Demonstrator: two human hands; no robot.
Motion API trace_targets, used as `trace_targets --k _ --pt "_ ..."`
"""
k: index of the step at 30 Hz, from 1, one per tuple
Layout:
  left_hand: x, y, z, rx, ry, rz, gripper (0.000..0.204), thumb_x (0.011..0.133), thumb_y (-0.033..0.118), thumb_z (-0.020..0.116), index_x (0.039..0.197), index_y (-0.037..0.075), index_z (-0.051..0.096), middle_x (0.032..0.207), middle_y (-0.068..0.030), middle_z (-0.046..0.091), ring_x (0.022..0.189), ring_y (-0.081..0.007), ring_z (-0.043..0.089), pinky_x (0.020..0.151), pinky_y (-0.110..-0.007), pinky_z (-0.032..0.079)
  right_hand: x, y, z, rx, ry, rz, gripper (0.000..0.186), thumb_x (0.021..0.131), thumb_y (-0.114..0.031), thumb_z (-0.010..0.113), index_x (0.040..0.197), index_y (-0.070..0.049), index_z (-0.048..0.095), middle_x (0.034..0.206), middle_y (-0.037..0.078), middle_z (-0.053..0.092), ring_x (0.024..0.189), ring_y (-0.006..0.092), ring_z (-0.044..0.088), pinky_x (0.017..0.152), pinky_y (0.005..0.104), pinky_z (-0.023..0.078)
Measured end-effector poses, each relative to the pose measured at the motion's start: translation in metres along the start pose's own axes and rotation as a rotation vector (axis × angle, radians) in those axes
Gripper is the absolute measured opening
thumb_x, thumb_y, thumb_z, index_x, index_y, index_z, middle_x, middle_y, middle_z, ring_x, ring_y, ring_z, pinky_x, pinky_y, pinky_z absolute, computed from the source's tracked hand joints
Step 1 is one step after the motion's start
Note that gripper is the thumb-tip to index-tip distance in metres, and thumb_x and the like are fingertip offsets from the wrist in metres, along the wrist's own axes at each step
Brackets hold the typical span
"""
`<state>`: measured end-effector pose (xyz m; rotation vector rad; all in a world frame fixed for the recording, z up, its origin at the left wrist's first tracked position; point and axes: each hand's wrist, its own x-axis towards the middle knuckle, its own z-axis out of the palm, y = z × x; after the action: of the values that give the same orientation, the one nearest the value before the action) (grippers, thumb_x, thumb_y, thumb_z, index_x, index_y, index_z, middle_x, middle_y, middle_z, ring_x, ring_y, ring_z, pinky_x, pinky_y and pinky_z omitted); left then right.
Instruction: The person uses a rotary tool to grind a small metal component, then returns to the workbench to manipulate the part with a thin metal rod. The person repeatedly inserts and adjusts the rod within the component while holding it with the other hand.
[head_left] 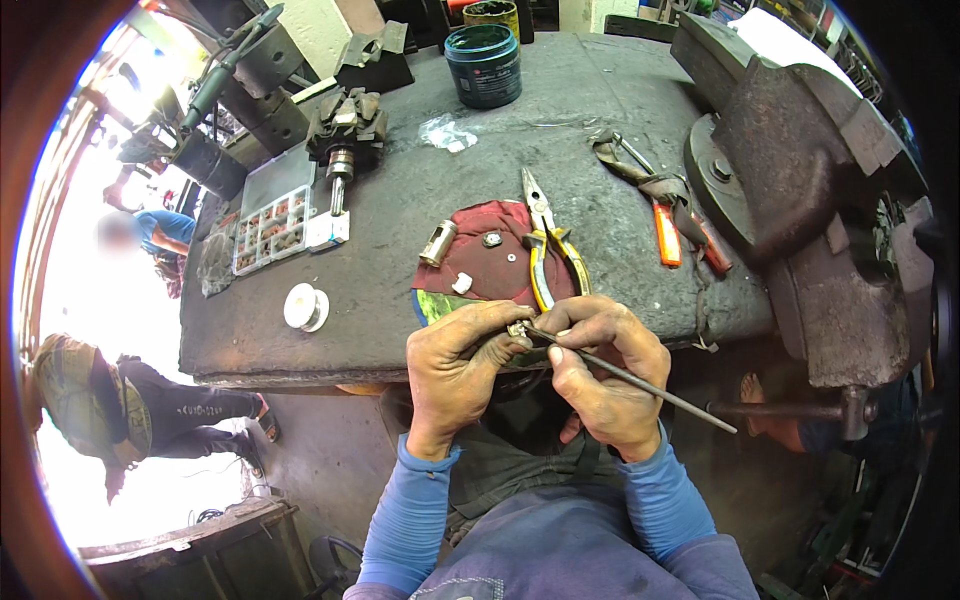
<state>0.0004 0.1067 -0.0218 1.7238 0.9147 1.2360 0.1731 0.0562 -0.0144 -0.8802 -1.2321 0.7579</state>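
Between the thumb and fingers of my left hand (458, 372) is a small metal part (518, 328); its exact kind is too small to tell. My right hand (612, 382) grips a thin dark metal rod (650, 386), whose tip meets the small part. Just beyond my hands lies a dark red cloth (480, 260) at the table's front. On it rest a metal cylinder sleeve (438, 243), a small round metal piece (492, 239), a little white washer (511, 257) and a white plastic piece (462, 283). Yellow-handled pliers (545, 240) lie along the cloth's right side.
A large bench vise (810, 200) stands at the right, near orange-handled tools (668, 235). Leftward are a white spool (306, 307), a compartment box (272, 232) and a gear-like metal assembly (345, 130). A dark tub (483, 68) stands at the back. People (110, 400) are at the left.
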Motion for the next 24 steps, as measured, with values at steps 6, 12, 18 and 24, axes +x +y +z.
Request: trace_targets --k 6,12,18,24 --pt "0.0004 0.0001 0.0007 -0.007 0.011 -0.027 0.025 0.085 0.003 0.083 0.108 -0.001 0.078 0.101 -0.0119 0.079 0.091 -0.0190 0.075 0.082 -0.031 0.059 0.0003 0.0003 0.0009 0.038 0.007 0.055 0.017 0.080 0.013 0.068 0.093 0.003 0.062 0.104 0.015 0.070 0.091 0.0137 0.069 0.076 0.0261 0.057" --pt "-0.0008 0.0016 0.0011 -0.013 0.012 -0.021 0.023 0.085 0.001 0.082 0.108 -0.002 0.078 0.100 -0.0115 0.078 0.091 -0.0177 0.074 0.081 -0.030 0.059 -0.0006 -0.0007 0.0008 0.065 0.013 0.022 0.018 0.080 0.013 0.067 0.093 0.003 0.062 0.105 0.015 0.070 0.091 0.0138 0.069 0.076 0.0270 0.057" --pt "-0.0010 0.0008 0.0041 -0.058 0.047 -0.029 0.021 0.086 0.000 0.081 0.107 -0.002 0.078 0.100 -0.0109 0.078 0.091 -0.0172 0.074 0.080 -0.029 0.059 -0.0007 -0.0010 0.0027 0.043 0.031 -0.012 0.019 0.079 0.015 0.066 0.093 0.003 0.062 0.105 0.015 0.070 0.088 0.0125 0.068 0.074 0.0263 0.057" --pt "-0.0019 0.0021 0.0051 -0.027 0.061 -0.056 0.021 0.086 -0.001 0.082 0.107 -0.003 0.078 0.101 -0.0113 0.078 0.091 -0.0170 0.074 0.081 -0.030 0.059 -0.0004 -0.0025 0.0030 -0.050 0.025 -0.017 0.019 0.078 0.014 0.067 0.092 0.003 0.061 0.103 0.015 0.070 0.086 0.0118 0.069 0.071 0.0247 0.058"
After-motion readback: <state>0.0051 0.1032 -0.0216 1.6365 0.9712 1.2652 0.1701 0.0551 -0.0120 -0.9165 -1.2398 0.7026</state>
